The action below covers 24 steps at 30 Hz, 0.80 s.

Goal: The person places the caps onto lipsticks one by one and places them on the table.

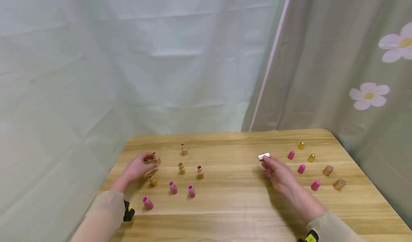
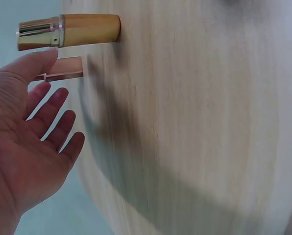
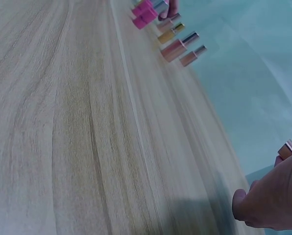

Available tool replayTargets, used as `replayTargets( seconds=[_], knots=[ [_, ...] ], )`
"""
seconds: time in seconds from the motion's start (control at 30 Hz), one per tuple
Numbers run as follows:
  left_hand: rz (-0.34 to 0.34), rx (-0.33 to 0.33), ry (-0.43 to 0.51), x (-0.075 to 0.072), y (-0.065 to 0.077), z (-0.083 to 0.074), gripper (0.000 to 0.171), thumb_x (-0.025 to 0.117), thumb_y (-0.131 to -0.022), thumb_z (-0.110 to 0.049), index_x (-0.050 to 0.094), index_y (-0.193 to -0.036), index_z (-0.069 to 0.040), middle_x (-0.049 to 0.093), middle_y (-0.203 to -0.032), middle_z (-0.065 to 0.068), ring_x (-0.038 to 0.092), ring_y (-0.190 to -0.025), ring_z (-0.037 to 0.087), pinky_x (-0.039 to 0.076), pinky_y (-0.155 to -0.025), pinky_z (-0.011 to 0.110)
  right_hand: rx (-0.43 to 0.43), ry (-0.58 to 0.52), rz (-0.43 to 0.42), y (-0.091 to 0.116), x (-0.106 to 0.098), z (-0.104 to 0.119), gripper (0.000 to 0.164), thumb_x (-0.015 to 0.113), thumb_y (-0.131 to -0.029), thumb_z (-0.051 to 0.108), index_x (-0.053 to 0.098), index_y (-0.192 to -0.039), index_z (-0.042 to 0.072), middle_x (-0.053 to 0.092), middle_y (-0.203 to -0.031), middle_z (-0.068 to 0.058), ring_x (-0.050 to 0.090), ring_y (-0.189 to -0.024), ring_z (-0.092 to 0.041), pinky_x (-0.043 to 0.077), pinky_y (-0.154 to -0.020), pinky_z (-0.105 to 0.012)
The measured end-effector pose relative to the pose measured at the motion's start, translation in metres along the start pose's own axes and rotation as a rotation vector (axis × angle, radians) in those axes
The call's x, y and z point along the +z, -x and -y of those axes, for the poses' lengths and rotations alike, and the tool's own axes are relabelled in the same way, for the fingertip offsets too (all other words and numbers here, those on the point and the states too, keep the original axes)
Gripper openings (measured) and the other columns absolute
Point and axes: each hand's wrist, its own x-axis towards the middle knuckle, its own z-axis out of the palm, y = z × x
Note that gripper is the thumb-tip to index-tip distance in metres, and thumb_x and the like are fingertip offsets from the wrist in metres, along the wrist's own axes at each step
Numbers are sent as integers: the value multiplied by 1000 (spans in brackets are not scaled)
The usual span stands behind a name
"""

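At the left of the table, my left hand is around a rose-gold lipstick tube that stands uncapped. The left wrist view shows thumb and forefinger on either side of this tube, with the other fingers loosely extended; whether they touch it I cannot tell. A gold lipstick tube stands close by the thumb. Over the right half of the table, my right hand pinches a shiny rose-gold lipstick cap between thumb and fingers. In the right wrist view the cap is mostly covered by the hand.
More uncapped tubes stand on the left half, among them rose-gold, gold and pink ones. At the right stand loose caps: gold, pink and rose-gold. Curtains hang behind the wooden table.
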Motion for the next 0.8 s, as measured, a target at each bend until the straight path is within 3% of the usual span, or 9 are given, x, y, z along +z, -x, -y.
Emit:
replayTargets(
  seconds=[0.5, 0.8],
  knots=[
    [-48, 24, -41, 7, -11, 9, 40, 70, -99, -21, 59, -123, 9, 65, -116, 23, 60, -113, 41, 45, -101, 58, -20, -37, -25, -2, -1, -3, 19, 59, -105, 15, 68, -89, 23, 72, -87, 11, 65, -94, -6, 36, -112, -38],
    [-94, -11, -44, -11, 5, 0, 35, 70, -98, -24, 57, -114, 5, 63, -115, 23, 60, -109, 37, 49, -93, 51, -21, -52, -25, -2, 0, 0, 23, 59, -105, 15, 70, -87, 23, 72, -89, 10, 64, -95, -7, 35, -113, -39]
  ],
)
